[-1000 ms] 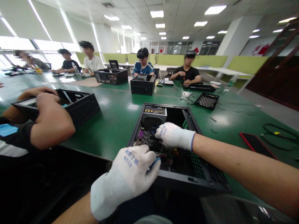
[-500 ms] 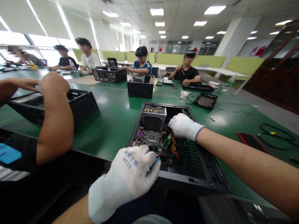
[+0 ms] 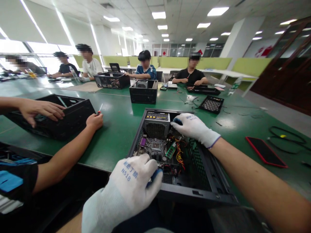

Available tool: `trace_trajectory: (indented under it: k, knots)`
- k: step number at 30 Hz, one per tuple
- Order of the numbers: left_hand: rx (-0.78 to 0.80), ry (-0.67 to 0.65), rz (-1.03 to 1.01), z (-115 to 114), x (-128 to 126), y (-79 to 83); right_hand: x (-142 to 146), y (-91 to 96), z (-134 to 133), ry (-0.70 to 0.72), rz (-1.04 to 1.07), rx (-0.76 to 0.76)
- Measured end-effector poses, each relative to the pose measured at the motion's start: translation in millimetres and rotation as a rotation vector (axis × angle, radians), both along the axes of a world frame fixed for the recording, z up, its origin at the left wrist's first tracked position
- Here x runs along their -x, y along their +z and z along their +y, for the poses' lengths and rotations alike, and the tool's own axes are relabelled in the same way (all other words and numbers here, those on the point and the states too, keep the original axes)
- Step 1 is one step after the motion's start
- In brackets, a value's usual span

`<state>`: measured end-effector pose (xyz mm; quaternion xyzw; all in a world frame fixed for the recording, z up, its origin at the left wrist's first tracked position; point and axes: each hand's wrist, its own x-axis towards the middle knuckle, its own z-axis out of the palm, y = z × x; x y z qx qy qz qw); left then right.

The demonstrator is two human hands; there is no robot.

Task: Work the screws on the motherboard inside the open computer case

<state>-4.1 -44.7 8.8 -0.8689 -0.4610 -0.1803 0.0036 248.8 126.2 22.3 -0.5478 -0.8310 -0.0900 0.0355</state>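
An opened black computer case [image 3: 191,191] lies in front of me. Inside it are a power supply [image 3: 156,128], a motherboard [image 3: 155,145], a green memory module [image 3: 171,150] and yellow and red cables [image 3: 180,155]. My left hand [image 3: 137,181], in a white glove with a blue palm, is curled round the case's near left edge; its fingertips are partly hidden. My right hand [image 3: 188,126], gloved alike, is beside the power supply's right side, over the far part of the case. Its fingers are bent inward, and what they grip is hidden.
At left, a co-worker's hands are at another black case [image 3: 70,119]; one holds a screwdriver [image 3: 99,110]. A third case [image 3: 143,92] stands farther back, near a black tray [image 3: 211,104]. To the right lie a red-edged phone [image 3: 266,152] and a black cable [image 3: 289,137].
My right hand has risen slightly and turned beside the power supply. My left hand stays at the case edge. The co-worker's hands at left have parted, and a screwdriver now shows.
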Motion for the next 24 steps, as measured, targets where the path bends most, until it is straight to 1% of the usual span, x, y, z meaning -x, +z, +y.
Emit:
trace_trajectory:
  k: [2,4,6,9,12,15,18,21,24]
  knots:
    - [0.017,-0.005,0.002,1,-1,5.8,-6,0.3,-4,0.022,0.219,0.018]
    - [0.050,-0.023,0.024,6,-3,13.5,-9,-0.3,-6,0.054,0.358,0.041]
    - [0.127,-0.035,0.076,18,-10,20.6,-11,-0.8,-7,0.077,0.421,0.046]
    - [0.244,-0.036,0.199,50,-26,23.4,-12,-1.4,-7,0.086,0.452,0.064]
    - [0.325,-0.015,0.373,92,-43,15.3,-14,-2.5,-5,0.094,0.450,0.058]
    - [0.432,-0.014,0.548,134,-58,1.3,-16,-3.7,-4,0.108,0.449,0.052]
    - [0.492,-0.028,0.644,165,-69,-14.8,-18,-4.3,-3,0.115,0.451,0.049]
    - [0.517,-0.035,0.697,180,-76,-29.9,-19,-4.3,-4,0.114,0.466,0.050]
    - [0.528,-0.043,0.726,180,-80,-39.3,-20,-4.2,-5,0.129,0.484,0.058]
